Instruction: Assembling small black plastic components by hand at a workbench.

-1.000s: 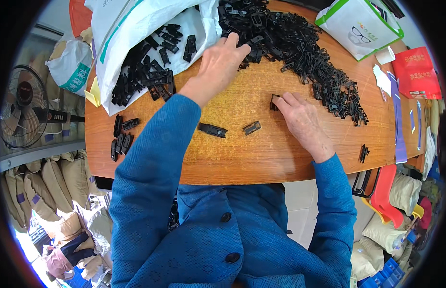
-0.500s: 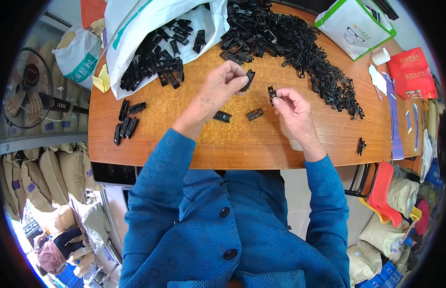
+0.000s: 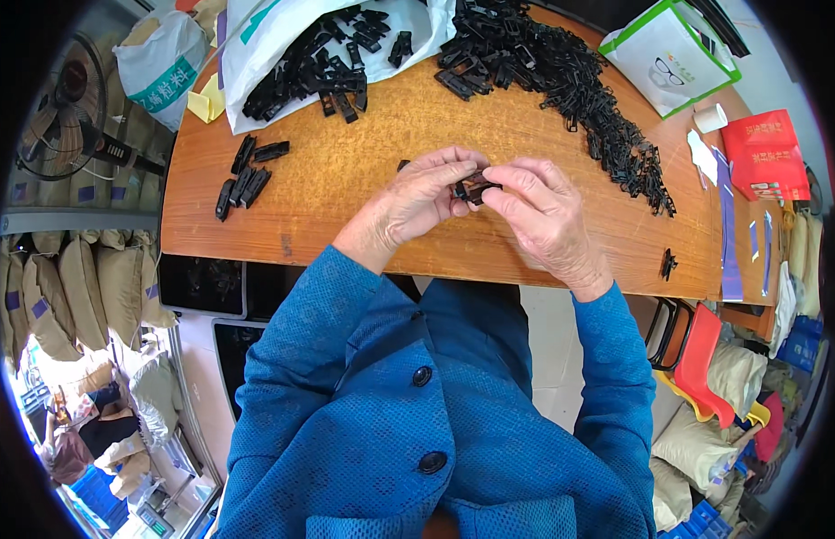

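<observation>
The black part is up off the surface, between the two hands in front of the chest, and the relation that counts is side to side: the left hand lies on its left, the right hand on its right, both touching it, so neither is nearer. Its long axis seems to run roughly across, from one hand toward the other — though fingers cover much of it and the exact tilt cannot be told. The left grip is closed on the part, thumb above and fingers curled beneath; the right grip pinches its right side between thumb and fingertips. The part looks small, dark and narrow, with a gap or window in its frame where a brownish patch shows; whether it is one piece or two put together cannot be made out. A dark bit peeks out just behind the left hand, mostly hidden. Farther off, five similar pieces form a cluster to the left, their long axes mostly slanting, with one nearer crosswise. A dense black heap spreads beyond the hands and down to the right, more pieces lie in the mouth of the white bag, and a lone piece sits near the right edge — well apart from the right hand.
</observation>
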Action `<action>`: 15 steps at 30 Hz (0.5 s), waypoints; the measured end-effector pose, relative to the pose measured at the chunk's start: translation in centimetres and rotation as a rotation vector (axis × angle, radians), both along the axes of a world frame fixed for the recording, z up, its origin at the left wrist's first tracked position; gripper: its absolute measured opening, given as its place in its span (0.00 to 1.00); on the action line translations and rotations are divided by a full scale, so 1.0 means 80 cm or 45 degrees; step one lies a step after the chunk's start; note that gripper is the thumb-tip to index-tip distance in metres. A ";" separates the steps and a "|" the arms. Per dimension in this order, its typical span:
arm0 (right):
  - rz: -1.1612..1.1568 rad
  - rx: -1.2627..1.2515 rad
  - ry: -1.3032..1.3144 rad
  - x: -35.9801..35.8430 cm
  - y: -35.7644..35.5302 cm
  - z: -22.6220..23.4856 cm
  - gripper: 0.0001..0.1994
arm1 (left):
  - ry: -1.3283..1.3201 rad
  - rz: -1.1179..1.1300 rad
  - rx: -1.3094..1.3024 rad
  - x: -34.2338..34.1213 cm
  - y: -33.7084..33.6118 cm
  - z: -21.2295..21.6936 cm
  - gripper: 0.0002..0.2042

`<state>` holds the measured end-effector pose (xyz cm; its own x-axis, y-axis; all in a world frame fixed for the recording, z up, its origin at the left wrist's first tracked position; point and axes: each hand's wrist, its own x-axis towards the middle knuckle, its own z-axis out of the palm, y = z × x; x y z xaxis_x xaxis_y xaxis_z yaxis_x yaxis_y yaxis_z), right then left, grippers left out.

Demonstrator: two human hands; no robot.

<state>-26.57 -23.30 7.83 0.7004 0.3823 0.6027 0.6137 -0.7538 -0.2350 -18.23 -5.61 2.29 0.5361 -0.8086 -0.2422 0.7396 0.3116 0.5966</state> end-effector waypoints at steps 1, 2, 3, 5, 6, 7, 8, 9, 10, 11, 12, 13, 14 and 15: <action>0.012 -0.051 -0.014 -0.003 0.001 0.002 0.11 | -0.011 -0.030 -0.001 -0.003 0.000 0.000 0.09; 0.023 -0.104 -0.028 -0.004 0.001 0.002 0.12 | -0.021 -0.061 -0.005 -0.004 -0.001 -0.001 0.09; 0.022 -0.103 -0.025 -0.005 0.000 0.000 0.12 | -0.019 -0.062 -0.004 -0.005 -0.001 -0.002 0.09; 0.032 -0.124 -0.017 -0.006 -0.004 -0.007 0.11 | -0.041 -0.115 -0.014 -0.007 -0.001 -0.002 0.08; 0.030 -0.121 -0.015 -0.006 -0.005 -0.009 0.11 | -0.039 -0.117 -0.011 -0.008 -0.003 -0.003 0.08; 0.043 -0.103 0.010 -0.006 -0.006 -0.013 0.12 | -0.043 -0.119 0.014 -0.009 -0.004 -0.005 0.08; 0.056 -0.085 0.036 -0.006 -0.007 -0.017 0.12 | -0.049 -0.122 0.040 -0.010 -0.005 -0.006 0.08; 0.056 -0.079 0.038 -0.006 -0.008 -0.020 0.12 | -0.046 -0.123 0.046 -0.009 -0.005 -0.009 0.08; 0.047 -0.051 0.074 -0.006 -0.008 -0.024 0.13 | -0.024 -0.140 0.020 -0.008 -0.006 -0.013 0.08; 0.038 -0.023 0.109 -0.006 -0.009 -0.026 0.14 | -0.002 -0.157 -0.006 -0.006 -0.007 -0.014 0.08; 0.036 -0.016 0.108 -0.006 -0.009 -0.027 0.14 | -0.002 -0.160 0.001 -0.005 -0.010 -0.015 0.08; 0.002 0.037 0.192 -0.007 -0.009 -0.027 0.14 | 0.007 -0.135 0.064 -0.004 -0.014 -0.015 0.08; -0.031 0.092 0.275 -0.008 -0.009 -0.028 0.15 | 0.015 -0.111 0.128 -0.003 -0.017 -0.014 0.08; -0.033 0.100 0.271 -0.010 -0.011 -0.033 0.15 | -0.002 -0.138 0.129 -0.003 -0.018 -0.013 0.08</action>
<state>-27.36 -24.17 5.21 0.8241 0.3204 0.4672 0.5246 -0.7429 -0.4158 -18.47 -7.05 1.26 0.4473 -0.8333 -0.3248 0.7646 0.1678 0.6222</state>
